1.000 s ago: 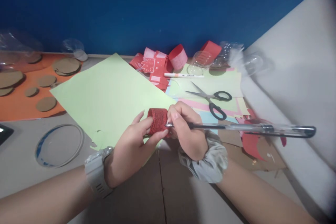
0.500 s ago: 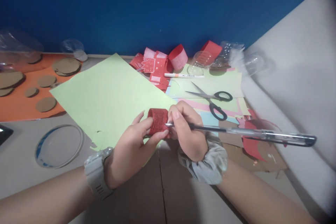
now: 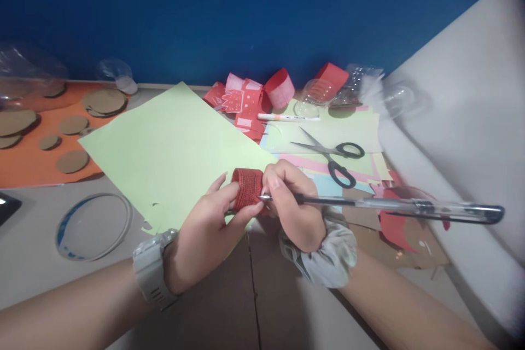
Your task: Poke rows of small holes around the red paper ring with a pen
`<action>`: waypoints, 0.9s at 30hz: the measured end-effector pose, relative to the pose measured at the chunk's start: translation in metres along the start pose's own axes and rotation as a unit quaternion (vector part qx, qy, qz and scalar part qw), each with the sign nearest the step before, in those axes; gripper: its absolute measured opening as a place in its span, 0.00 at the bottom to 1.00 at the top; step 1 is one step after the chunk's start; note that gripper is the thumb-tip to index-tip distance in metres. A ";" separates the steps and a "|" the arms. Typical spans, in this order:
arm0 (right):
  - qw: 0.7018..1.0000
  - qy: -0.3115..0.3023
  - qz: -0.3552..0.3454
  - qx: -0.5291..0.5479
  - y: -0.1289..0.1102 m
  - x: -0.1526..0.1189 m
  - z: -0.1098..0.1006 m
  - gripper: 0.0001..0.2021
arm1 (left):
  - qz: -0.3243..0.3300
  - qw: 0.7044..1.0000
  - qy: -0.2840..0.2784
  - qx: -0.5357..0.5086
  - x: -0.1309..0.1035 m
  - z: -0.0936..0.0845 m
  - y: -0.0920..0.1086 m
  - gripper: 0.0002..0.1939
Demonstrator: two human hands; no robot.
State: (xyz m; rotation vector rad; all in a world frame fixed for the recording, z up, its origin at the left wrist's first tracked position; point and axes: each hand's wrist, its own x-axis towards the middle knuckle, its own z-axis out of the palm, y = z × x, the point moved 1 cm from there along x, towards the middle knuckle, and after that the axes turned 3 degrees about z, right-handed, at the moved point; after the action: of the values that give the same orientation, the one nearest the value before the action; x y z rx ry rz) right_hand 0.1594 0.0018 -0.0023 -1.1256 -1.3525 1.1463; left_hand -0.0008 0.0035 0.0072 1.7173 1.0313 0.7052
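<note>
A small red paper ring [image 3: 248,186] with dark pen marks sits between my hands, over the lower right part of a light green sheet [image 3: 164,142]. My left hand [image 3: 211,229] grips the ring, thumb below and fingers at its left side. In my right hand [image 3: 293,205] is a clear pen [image 3: 369,203] with a black cap end, its tip against the ring's right side. The fingers of my right hand also touch the ring's right edge.
Black-handled scissors [image 3: 328,151] and a white marker [image 3: 287,117] lie on coloured papers at the right. Red paper pieces [image 3: 248,101] are by the blue wall. Cardboard discs [image 3: 73,162] rest on an orange sheet [image 3: 24,164]; a clear ring [image 3: 127,224] lies below.
The pen's far end has shifted slightly right and up, and its tip has moved a little on the red ring. Both hands hold nearly the same place.
</note>
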 end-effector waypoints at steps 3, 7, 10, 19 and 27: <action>1.000 -0.002 -0.003 0.001 0.001 -0.001 0.000 0.16 | 0.001 1.000 0.004 -0.004 0.000 0.001 0.001 0.08; 1.000 0.012 -0.003 0.008 0.003 -0.001 0.001 0.15 | -0.005 1.000 0.005 -0.006 0.000 0.001 0.001 0.06; 1.000 0.006 -0.013 0.001 0.002 -0.002 0.000 0.15 | -0.005 1.000 0.006 -0.003 0.000 0.000 0.001 0.07; 1.000 0.012 -0.015 -0.017 0.002 -0.003 0.000 0.14 | 0.001 1.000 0.007 -0.006 0.000 0.000 0.001 0.06; 1.000 -0.010 -0.006 -0.023 0.000 -0.002 0.000 0.17 | 0.002 1.000 0.008 -0.003 0.000 -0.001 0.001 0.10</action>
State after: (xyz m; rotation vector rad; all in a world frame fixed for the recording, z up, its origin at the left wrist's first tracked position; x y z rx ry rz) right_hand 0.1599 -0.0005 -0.0027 -1.1402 -1.4048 1.1264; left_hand -0.0011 0.0034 0.0082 1.7116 1.0373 0.7240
